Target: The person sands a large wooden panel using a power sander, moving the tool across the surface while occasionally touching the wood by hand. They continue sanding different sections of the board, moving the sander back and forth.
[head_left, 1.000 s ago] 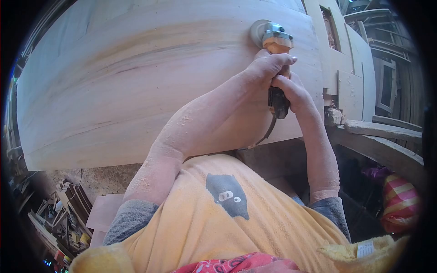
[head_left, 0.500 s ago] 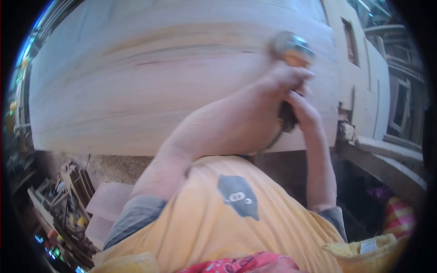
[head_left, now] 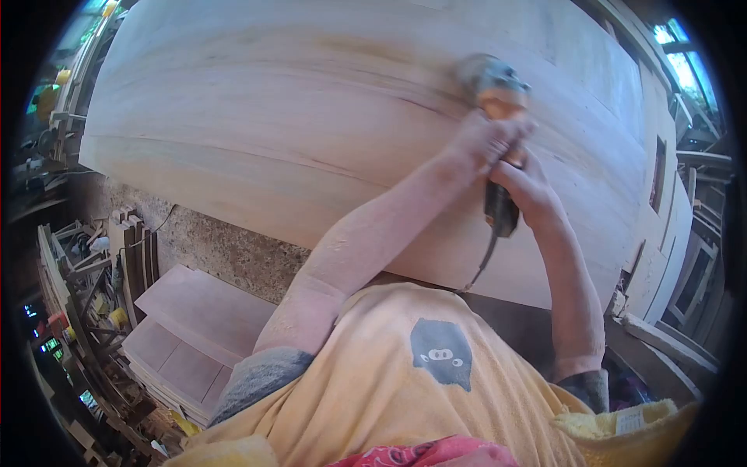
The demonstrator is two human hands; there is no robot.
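An angle grinder (head_left: 503, 101) with an orange and black body is pressed to a wide pale wooden panel (head_left: 296, 124), its head blurred over the surface. My left hand (head_left: 489, 138) is closed around the front of the body, just behind the metal head. Farther back, my right hand (head_left: 527, 183) wraps the rear of the grinder, close below my left hand. A dark power cord (head_left: 489, 261) trails from the back end toward my body. The disc beneath the head cannot be made out clearly.
Several flat boards (head_left: 191, 327) are stacked at lower left, beside upright wood strips (head_left: 140, 257) and jumbled offcuts (head_left: 85, 257). Along the panel's right side lie pale framed boards (head_left: 657, 194) and a rough timber beam (head_left: 661, 342).
The view has turned, so the panel now slants down to the right. The grinder sits farther from the panel's right edge, still in both hands, and its cord shows more clearly.
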